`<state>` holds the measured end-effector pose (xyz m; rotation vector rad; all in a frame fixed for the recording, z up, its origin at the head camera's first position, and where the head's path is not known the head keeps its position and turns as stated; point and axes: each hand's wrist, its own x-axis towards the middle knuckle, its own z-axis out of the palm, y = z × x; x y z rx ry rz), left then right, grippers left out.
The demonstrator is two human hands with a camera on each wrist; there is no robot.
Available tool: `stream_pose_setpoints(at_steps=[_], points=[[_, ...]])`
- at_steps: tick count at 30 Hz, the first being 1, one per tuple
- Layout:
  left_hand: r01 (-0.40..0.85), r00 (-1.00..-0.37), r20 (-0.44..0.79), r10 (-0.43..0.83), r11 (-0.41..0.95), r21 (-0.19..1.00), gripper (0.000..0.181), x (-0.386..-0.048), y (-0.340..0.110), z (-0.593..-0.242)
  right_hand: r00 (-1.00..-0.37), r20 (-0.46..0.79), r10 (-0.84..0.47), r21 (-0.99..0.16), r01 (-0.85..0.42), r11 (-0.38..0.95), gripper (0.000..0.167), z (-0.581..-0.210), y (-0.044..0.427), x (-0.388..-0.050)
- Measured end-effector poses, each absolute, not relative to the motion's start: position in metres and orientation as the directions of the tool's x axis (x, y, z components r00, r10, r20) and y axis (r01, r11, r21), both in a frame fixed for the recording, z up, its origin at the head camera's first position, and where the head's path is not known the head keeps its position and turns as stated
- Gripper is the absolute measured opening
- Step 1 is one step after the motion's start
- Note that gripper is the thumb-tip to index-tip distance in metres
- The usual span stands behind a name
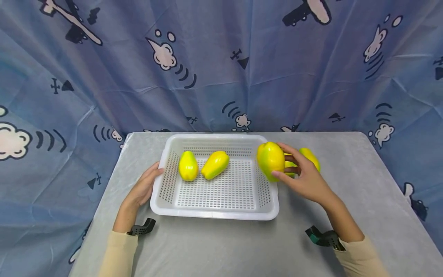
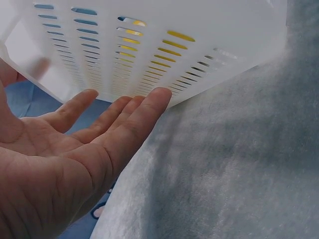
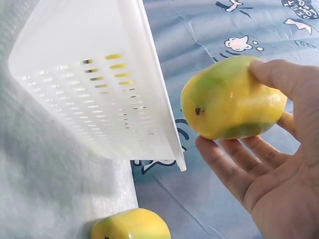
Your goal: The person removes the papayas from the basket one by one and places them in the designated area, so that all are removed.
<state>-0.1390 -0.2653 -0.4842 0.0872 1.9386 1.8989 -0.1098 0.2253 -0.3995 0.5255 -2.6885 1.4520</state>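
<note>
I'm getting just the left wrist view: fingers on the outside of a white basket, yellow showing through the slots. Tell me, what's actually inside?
Observer: Head view shows two fruits lying in the basket: a yellow-green fruit on the left and a second fruit beside it.
Operator: Okay, what's the right hand up to?
Observer: The right hand holds a third fruit off the table, near the basket's right end.
Operator: Any fruit outside, not in a hand?
Observer: Yes, at least one: a loose fruit on the table, right of the basket, partly hidden by that hand in the head view.
</note>
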Motion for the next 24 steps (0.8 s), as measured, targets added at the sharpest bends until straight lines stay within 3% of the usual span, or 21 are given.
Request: stream_pose_setpoints(at_steps=[5,24], points=[[-0.242,-0.909,-0.247,0.335,0.058,0.969,0.065,-0.139,-0.265,-0.484,-0.941,0.209,-0.267,-0.828,-0.316,0.462,0.080,-0.398,0.233,-0.110],[-0.239,-0.910,-0.240,0.337,0.045,0.970,0.066,-0.139,-0.266,-0.483,-0.966,0.181,-0.186,-0.799,-0.254,0.545,0.080,-0.403,0.266,-0.116]])
